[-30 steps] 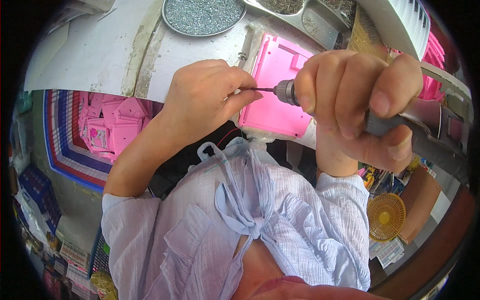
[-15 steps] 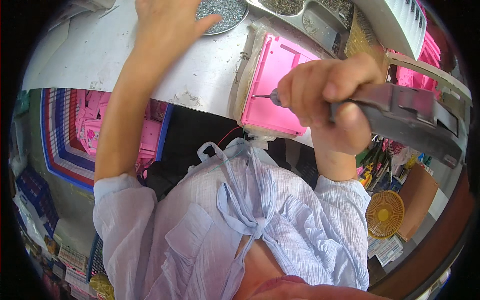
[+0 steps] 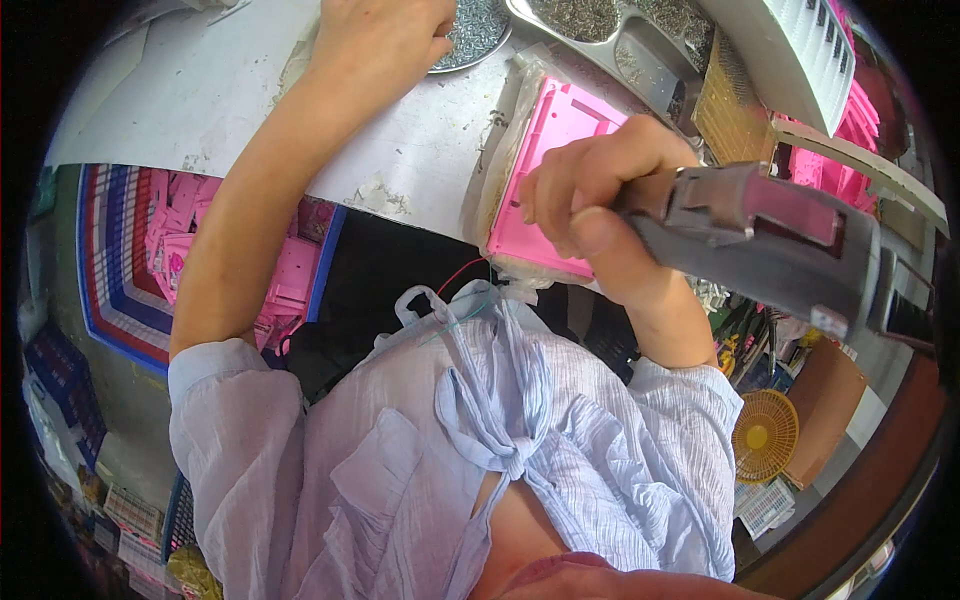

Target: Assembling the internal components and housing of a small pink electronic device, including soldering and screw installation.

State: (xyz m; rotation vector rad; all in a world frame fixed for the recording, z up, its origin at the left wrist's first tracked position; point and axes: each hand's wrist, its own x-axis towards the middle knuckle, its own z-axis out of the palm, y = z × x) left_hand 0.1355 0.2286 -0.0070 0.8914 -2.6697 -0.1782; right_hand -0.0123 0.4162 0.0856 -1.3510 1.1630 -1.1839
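My right hand (image 3: 610, 195) is wrapped round a grey and black electric screwdriver (image 3: 760, 240), which lies tilted above the bench. Under this hand rests a pink plastic panel (image 3: 560, 115) with raised edges, set on a base wrapped in clear film (image 3: 497, 180). The driver's tip is hidden behind my fingers. At the rim of a round metal dish of small silver screws (image 3: 478, 35), my left hand (image 3: 385, 45) has its fingers curled together; whatever they pinch does not show.
A steel compartment tray (image 3: 640, 60) of small metal parts stands beyond the panel. Below the bench at left, a striped plastic basket (image 3: 125, 290) holds several pink pieces. At right are a yellow round basket (image 3: 766, 435), brown cardboard (image 3: 825, 410) and a white slotted box (image 3: 795, 60).
My left hand has shifted right and its outstretched thumb has drawn in to the curled fingers. My right hand has moved slightly left with the screwdriver, whose bit no longer shows.
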